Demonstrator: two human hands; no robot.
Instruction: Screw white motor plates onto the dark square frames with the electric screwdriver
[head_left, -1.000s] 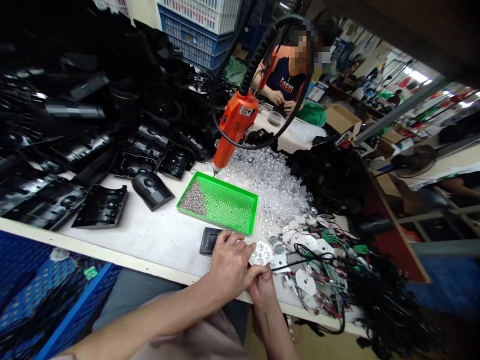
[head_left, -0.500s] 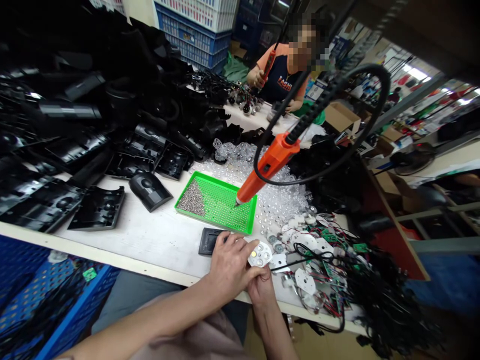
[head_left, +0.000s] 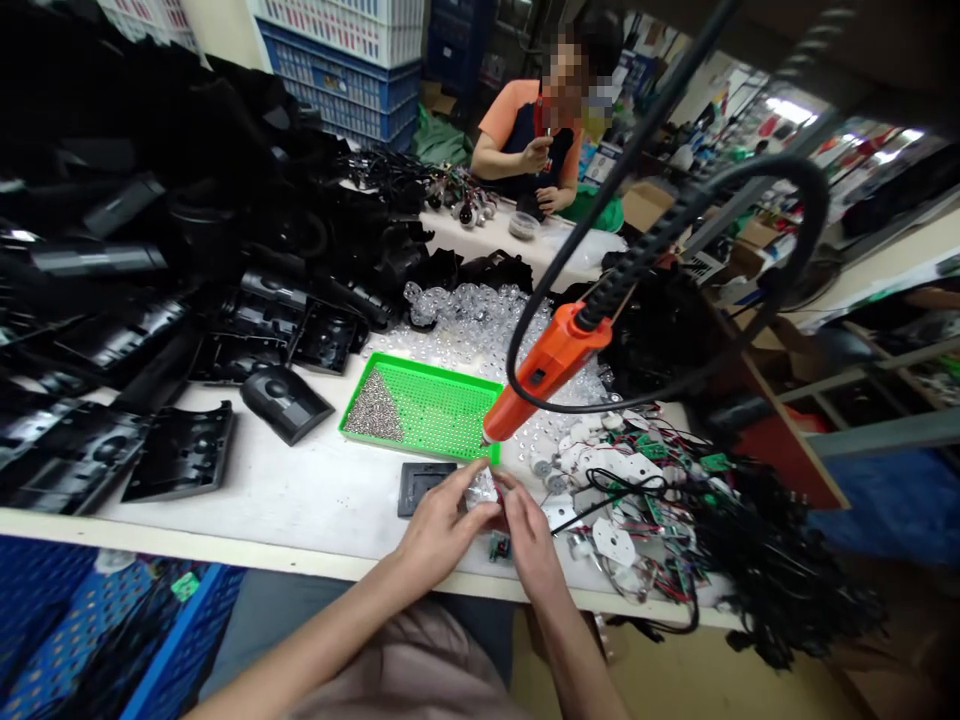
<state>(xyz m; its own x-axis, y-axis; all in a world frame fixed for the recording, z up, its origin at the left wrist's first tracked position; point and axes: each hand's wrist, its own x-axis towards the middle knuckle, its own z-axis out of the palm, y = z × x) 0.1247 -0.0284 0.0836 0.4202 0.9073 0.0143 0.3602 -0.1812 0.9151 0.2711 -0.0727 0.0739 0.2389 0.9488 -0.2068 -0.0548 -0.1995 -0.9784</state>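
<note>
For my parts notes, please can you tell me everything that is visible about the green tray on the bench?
The green tray is shallow and rectangular, of bright plastic-looking material, with a raised rim and a floor of many small holes in rows. It lies on the white bench top. A triangular heap of small silvery screws fills its left end. An orange electric screwdriver points down near its right edge; contact is unclear.
</note>
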